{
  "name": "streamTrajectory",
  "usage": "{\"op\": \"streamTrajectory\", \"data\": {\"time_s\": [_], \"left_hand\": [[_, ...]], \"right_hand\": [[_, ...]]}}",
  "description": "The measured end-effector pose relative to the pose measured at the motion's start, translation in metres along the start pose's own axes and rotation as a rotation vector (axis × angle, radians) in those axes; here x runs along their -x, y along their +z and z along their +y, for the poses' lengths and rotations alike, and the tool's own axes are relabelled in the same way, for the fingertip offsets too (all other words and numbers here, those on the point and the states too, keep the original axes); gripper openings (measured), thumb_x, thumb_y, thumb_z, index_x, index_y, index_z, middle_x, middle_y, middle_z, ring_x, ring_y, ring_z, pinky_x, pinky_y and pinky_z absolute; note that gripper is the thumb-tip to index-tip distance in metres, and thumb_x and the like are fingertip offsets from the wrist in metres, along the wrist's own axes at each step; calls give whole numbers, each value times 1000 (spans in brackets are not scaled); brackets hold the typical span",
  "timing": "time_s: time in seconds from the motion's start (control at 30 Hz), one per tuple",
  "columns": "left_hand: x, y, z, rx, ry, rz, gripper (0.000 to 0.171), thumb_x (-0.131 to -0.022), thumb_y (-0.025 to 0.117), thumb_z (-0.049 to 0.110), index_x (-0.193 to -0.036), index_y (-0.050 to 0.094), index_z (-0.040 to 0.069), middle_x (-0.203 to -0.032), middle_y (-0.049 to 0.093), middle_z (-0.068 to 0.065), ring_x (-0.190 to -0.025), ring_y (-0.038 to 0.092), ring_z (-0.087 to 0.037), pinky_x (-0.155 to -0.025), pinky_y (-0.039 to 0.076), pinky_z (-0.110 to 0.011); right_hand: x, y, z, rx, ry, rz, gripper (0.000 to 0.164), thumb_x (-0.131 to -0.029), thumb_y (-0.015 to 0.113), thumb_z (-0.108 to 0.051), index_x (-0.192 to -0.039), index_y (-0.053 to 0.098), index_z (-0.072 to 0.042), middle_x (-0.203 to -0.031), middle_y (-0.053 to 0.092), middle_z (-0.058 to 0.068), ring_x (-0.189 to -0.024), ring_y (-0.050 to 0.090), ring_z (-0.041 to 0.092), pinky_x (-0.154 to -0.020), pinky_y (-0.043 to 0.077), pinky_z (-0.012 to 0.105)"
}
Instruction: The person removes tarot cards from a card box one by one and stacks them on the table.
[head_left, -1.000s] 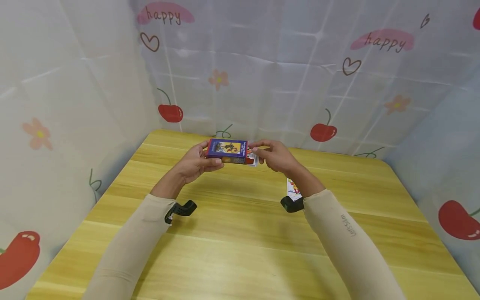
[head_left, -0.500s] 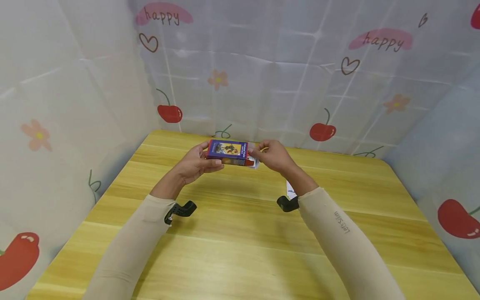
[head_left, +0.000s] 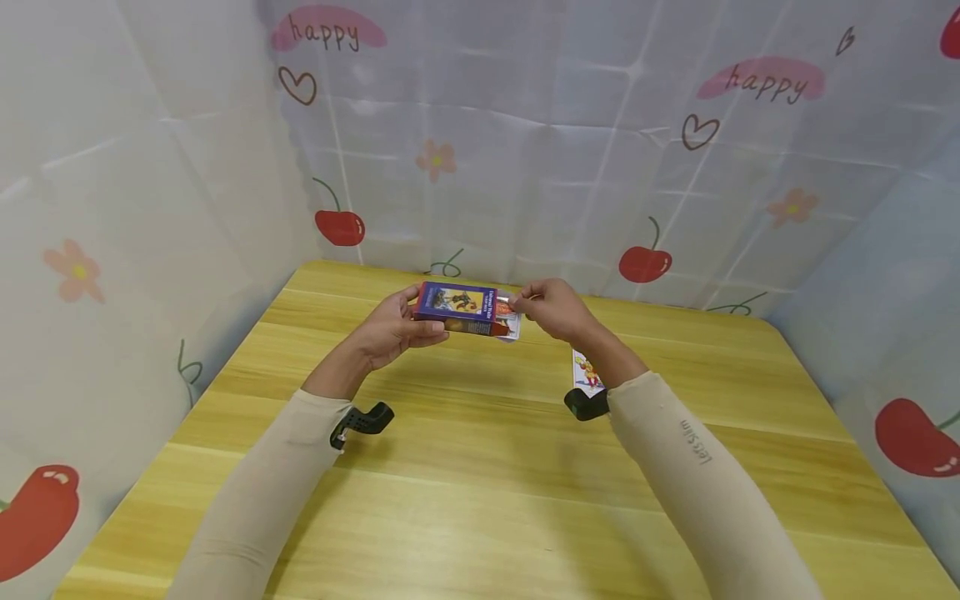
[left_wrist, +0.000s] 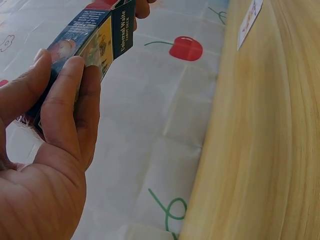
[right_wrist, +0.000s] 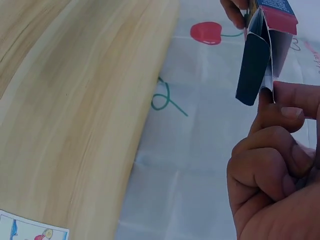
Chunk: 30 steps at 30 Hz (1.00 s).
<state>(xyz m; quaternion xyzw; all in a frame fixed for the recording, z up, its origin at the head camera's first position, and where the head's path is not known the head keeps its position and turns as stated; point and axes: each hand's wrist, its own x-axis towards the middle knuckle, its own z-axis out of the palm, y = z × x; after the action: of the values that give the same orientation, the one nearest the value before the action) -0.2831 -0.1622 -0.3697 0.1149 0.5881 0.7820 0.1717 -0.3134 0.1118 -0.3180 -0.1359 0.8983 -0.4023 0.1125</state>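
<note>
My left hand [head_left: 393, 327] holds a dark blue tarot deck box [head_left: 457, 302] flat above the back of the table, thumb along its near side and fingers behind. The left wrist view shows the box's end, lettered "Universal Waite Tarot Deck" [left_wrist: 123, 32]. Its open end faces right, with a loose flap [right_wrist: 252, 70] hanging there. A tarot card [head_left: 507, 319] sticks out of that end. My right hand [head_left: 555, 308] pinches the card's edge between thumb and forefinger, its other fingers curled into the palm.
A picture card [head_left: 585, 373] lies face up on the wooden table [head_left: 465, 475], partly covered by the right wrist and its black camera mount [head_left: 587, 405]. A printed curtain [head_left: 525, 192] stands close behind the table's back edge.
My right fingers have shifted from over the box's open end to its edge and drawn slightly right; more of the card shows. The left hand keeps the box nearly still.
</note>
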Motion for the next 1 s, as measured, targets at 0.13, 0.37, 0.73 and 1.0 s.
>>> {"op": "streamTrajectory", "data": {"time_s": [0.13,0.37,0.73,1.0], "left_hand": [[0,-2,-1,4,-2,3,74,-92,60,-7,-154,22,11,-126,55,-13,-105,67,-18,-90,60,-33],[0,-3,-1,6,4,5,73,-92,61,-6,-153,23,11,-125,55,-13,-105,67,-18,-90,60,-32],[-1,-4,-1,7,10,1,72,-93,59,-7,-153,23,10,-124,57,-12,-102,69,-18,-92,58,-36],[-2,-3,-1,10,4,4,72,-93,58,-9,-153,23,10,-124,56,-13,-104,68,-18,-90,60,-33]], "right_hand": [[1,-4,4,-64,27,-25,31,-100,54,-34,-108,67,-6,-128,61,12,-49,29,12,-46,27,25],[0,-7,10,-162,57,-78,32,-101,54,-36,-105,66,-7,-58,34,-4,-46,18,11,-44,19,25],[2,-14,21,-253,94,-124,30,-102,50,-31,-81,47,-9,-57,26,-5,-48,18,11,-44,16,22],[-1,-17,28,-280,93,-156,32,-103,49,-35,-99,56,-4,-65,37,-1,-49,20,11,-43,17,23]]}}
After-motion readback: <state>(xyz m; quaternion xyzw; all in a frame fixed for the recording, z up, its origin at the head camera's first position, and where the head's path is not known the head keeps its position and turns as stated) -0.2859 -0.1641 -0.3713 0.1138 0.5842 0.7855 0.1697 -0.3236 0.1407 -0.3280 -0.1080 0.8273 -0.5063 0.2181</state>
